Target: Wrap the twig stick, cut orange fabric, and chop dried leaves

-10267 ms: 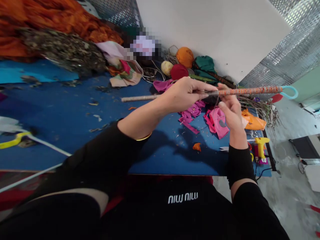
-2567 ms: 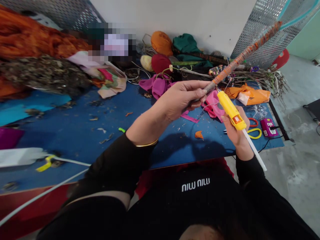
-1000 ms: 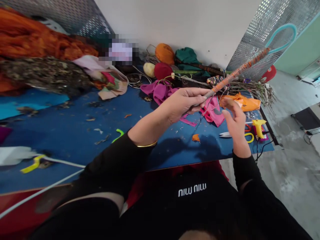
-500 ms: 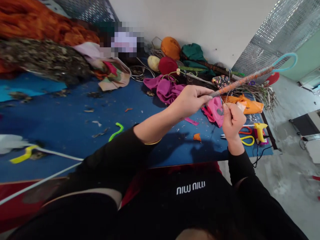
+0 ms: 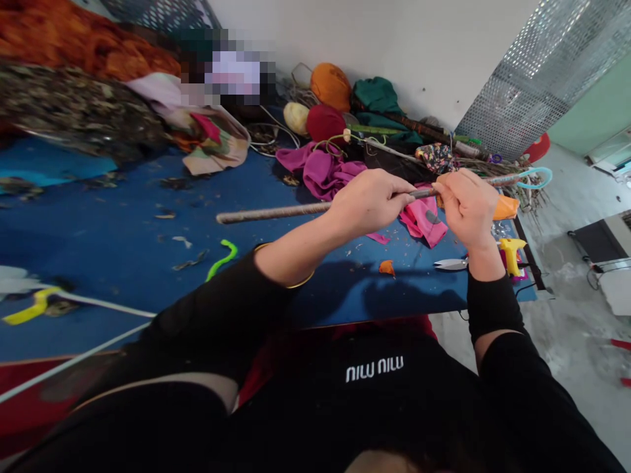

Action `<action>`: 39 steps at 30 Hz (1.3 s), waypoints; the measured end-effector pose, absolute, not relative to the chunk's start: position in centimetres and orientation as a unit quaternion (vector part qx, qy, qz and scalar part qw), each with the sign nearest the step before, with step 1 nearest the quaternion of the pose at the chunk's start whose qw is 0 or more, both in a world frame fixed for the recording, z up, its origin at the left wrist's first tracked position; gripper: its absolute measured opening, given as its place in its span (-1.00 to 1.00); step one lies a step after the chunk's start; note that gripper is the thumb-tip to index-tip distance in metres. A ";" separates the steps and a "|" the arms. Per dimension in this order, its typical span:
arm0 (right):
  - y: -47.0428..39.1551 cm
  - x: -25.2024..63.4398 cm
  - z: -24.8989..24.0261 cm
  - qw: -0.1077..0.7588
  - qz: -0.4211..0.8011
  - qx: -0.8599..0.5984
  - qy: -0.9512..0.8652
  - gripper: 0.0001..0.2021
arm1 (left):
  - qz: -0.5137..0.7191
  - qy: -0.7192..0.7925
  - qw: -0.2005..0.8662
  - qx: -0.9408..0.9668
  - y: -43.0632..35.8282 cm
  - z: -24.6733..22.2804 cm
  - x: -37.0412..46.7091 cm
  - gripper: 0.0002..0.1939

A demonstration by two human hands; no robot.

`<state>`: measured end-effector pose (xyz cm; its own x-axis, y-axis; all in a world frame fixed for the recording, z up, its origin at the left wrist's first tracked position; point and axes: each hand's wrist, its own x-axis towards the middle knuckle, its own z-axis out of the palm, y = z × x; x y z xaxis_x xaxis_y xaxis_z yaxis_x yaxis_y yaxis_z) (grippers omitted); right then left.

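A long thin stick (image 5: 276, 211), brown and wrapped along part of its length, runs across in front of me above the blue table. My left hand (image 5: 369, 203) is closed around its middle, thumb and fingers pinching it. Just to the right, my right hand (image 5: 468, 207) is closed on the same stick, fingertips near those of the left. A light blue loop (image 5: 548, 176) sticks out at the stick's right end. Whether the right fingers also hold a thread is hidden. Beneath the hands lies a pink cloth (image 5: 424, 223).
Scissors (image 5: 451, 264) and a yellow glue gun (image 5: 513, 255) lie at the right table edge. Purple cloth (image 5: 320, 171), balloon-like balls (image 5: 328, 125) and twigs (image 5: 530, 197) line the wall. Nearer are a green strip (image 5: 221, 259) and an orange scrap (image 5: 387, 267).
My right hand has risen from below the stick onto it. The stick has tipped from slanting up right to nearly level, and its left end now shows past my left hand.
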<state>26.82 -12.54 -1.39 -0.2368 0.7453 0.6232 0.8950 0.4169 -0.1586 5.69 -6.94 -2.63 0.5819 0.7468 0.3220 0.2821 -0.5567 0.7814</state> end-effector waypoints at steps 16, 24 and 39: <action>-10.1 26.8 -2.5 0.224 -0.217 -0.551 -0.774 -0.49 | 0.250 0.338 0.135 0.897 -6.8 -2.9 5.1 -0.59; -11.6 26.6 -2.9 0.255 -0.264 -0.540 -0.758 -0.45 | 0.282 0.380 0.174 0.863 -7.1 -3.5 6.3 -0.66; -12.7 26.4 -6.1 0.361 -0.366 -0.492 -0.703 -0.59 | 0.323 0.282 0.539 0.725 -5.7 -4.3 7.2 -0.69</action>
<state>26.45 -12.74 -6.06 -0.2559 0.4277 0.8669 0.9554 0.2485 0.1594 7.16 -5.72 -4.31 0.6317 0.7577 0.1640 0.0607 -0.2593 0.9639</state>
